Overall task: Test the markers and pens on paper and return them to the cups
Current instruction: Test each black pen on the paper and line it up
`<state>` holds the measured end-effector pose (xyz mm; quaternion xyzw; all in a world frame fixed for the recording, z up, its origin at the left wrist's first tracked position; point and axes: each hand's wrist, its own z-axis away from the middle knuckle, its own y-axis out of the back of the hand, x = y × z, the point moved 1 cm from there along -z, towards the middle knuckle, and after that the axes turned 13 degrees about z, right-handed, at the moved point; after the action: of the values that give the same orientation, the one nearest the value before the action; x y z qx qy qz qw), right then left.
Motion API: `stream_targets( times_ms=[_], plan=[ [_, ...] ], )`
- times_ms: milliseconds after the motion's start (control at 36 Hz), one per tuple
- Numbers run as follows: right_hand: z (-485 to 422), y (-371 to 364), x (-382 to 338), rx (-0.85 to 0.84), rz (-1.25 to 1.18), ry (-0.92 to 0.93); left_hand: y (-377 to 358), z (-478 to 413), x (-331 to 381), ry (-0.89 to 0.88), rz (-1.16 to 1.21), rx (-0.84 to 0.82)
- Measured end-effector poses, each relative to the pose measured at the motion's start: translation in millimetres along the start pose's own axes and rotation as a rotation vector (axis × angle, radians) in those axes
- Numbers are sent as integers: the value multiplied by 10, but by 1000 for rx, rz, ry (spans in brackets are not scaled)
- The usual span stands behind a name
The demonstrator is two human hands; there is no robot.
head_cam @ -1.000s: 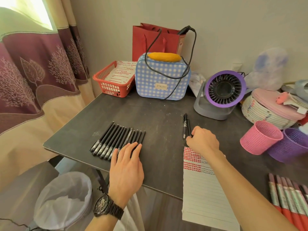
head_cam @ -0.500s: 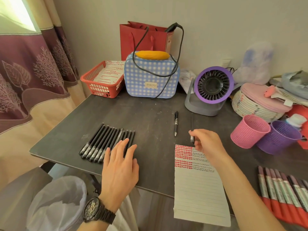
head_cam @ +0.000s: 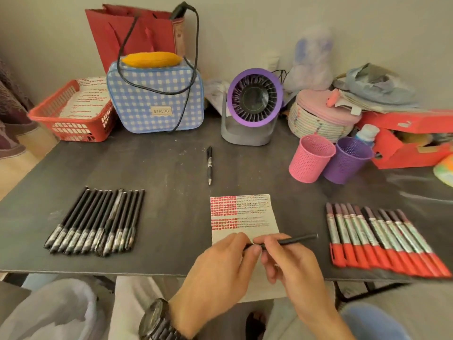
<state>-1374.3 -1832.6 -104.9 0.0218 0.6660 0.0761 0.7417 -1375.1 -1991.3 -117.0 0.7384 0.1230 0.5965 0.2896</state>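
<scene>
Pink cup (head_cam: 310, 158); purple cup (head_cam: 348, 160); blue-checked bag (head_cam: 157, 99); red basket (head_cam: 71, 123).

Red basket (head_cam: 73, 128), blue checked bag (head_cam: 152, 94) and purple fan (head_cam: 253, 98) stand along the wall (head_cam: 245, 33).

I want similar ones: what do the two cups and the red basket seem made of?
Pink cup and purple cup: thin sheet punched with tiny holes, matte finish; painted metal or plastic, unclear. Red basket: likely moulded plastic, from its slatted walls.

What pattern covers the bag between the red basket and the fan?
The bag has a blue-and-white gingham check, seen best in the head view.
</scene>
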Motion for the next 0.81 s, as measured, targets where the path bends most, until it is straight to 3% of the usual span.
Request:
stream_targets(
  times_ms=[278,417,500,583,694,806],
  plan=[
    [35,126,121,-15,-121,41,-197,-12,33,-47,23,109],
    [-49,197,133,-40,-135,85,-139,-89,39,38,3,153],
    [-137,238,87,-53,-118,112,-91,-142,2,9,-127,165],
    [-321,336,43,83,-159,76,-38,-205,-68,-89,-269,253],
    [-633,459,58,265,31,39,6,-268,-304,-68,-270,285],
    [-826,470,150,304,263,65,2,-250,-494,6,-274,213]
  ],
)
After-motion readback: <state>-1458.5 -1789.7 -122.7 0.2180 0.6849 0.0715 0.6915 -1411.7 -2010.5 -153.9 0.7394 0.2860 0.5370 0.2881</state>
